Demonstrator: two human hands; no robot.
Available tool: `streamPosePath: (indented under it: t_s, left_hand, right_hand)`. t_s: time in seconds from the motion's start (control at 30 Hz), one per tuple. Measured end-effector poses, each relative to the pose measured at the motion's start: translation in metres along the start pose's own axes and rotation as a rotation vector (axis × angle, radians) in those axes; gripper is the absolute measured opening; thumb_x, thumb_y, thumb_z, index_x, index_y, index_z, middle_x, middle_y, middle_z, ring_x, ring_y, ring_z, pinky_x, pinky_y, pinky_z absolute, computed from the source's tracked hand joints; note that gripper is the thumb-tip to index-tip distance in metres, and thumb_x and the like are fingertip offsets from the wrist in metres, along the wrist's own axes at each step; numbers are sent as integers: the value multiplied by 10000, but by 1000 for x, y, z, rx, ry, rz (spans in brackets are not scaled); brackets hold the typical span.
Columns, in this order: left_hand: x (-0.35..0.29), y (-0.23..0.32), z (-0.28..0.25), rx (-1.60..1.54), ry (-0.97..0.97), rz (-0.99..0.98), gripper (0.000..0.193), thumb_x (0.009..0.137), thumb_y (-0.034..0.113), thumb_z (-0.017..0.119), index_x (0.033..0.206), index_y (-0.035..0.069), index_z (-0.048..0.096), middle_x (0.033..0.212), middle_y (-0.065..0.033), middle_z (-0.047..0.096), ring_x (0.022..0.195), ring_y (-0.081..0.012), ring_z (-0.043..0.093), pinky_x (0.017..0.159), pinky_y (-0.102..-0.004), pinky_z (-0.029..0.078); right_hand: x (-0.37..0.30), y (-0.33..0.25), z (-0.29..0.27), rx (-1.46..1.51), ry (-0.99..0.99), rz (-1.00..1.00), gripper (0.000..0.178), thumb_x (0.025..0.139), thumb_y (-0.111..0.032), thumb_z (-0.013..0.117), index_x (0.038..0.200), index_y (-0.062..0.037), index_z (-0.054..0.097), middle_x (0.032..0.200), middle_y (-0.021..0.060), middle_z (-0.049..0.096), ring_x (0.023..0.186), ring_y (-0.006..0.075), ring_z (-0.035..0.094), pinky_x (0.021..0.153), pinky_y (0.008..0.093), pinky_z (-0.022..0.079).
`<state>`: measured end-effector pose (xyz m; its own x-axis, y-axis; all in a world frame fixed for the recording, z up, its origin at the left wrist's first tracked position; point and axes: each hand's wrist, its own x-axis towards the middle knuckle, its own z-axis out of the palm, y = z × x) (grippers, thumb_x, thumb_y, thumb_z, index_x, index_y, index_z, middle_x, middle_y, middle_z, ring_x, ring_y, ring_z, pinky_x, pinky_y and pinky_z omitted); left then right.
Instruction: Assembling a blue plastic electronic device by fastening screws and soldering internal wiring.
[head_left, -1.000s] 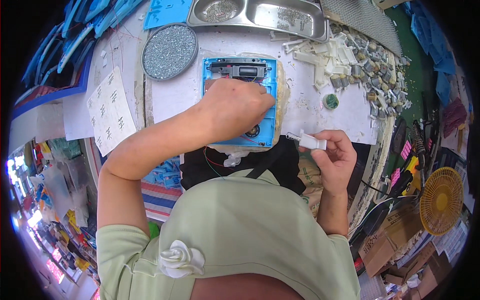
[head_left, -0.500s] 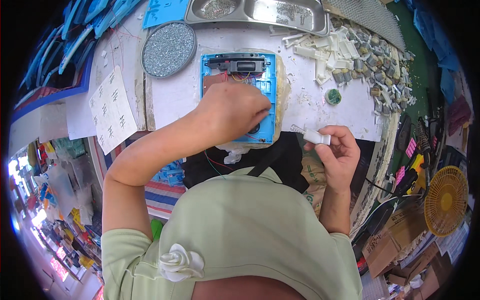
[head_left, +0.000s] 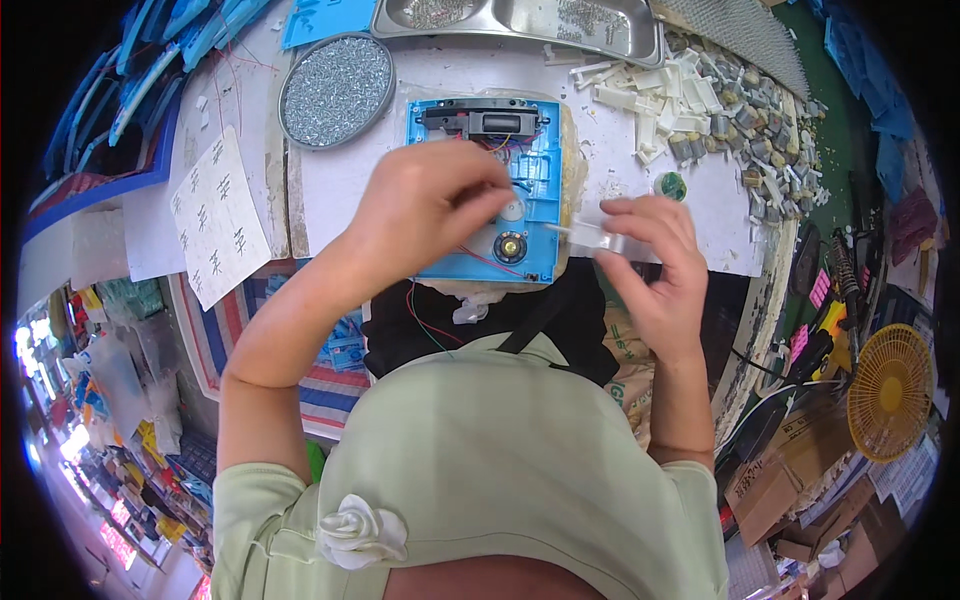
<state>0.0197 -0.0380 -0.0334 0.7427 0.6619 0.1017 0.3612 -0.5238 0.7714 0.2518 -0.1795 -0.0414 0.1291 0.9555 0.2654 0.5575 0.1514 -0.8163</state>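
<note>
On my head view I count one blue case [head_left: 543, 215], lying open at the near edge of the desk [head_left: 335, 200], with one round speaker [head_left: 510, 247] inside. My left grip [head_left: 430, 195] bends its fingers together over the case; I cannot tell whether they pinch anything. My right grip [head_left: 658, 258] holds one white plastic piece [head_left: 594, 238], blurred, just right of the case. One grey dish [head_left: 318, 146] and one tray [head_left: 492, 22] with two compartments in view stand toward the far edge. White pieces [head_left: 665, 105], too many to count, heap toward the far right corner. I have open room between case and heap, where one green roll [head_left: 672, 186] sits.
</note>
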Motion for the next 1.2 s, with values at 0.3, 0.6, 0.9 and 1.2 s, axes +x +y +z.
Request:
streamPosePath:
  t_s: [0.3,0.6,0.9,1.2]
  left_hand:
    - [-16,-9,18,-199,296,-59,67,870,3,747,893,5,684,727,-52,681,597,-101,629,585,-244,483]
    - [-18,-18,28,-275,326,-87,75,849,32,756,872,40,685,675,-23,653,595,-141,588,594,-277,465]
    - [-19,-22,30,-268,348,-47,74,847,29,749,861,46,678,668,-37,634,577,-154,564,557,-286,450]
    - [-19,-21,27,-235,335,-46,90,845,37,758,878,40,675,696,-51,620,566,-149,565,532,-283,442]
  right_hand:
    - [47,-11,21,-270,-205,-294,297,665,-52,825,942,-85,722,941,56,638,935,294,561,773,393,490]
    - [39,28,35,6,-139,-215,286,690,-95,845,959,-76,750,952,55,662,875,261,571,756,363,481]
    - [44,11,30,-245,-198,-412,312,690,-81,843,983,-79,735,943,59,656,849,259,564,731,368,458]
    - [40,25,46,-30,-189,-286,275,698,-82,834,955,-80,735,973,46,669,863,264,573,791,393,448]
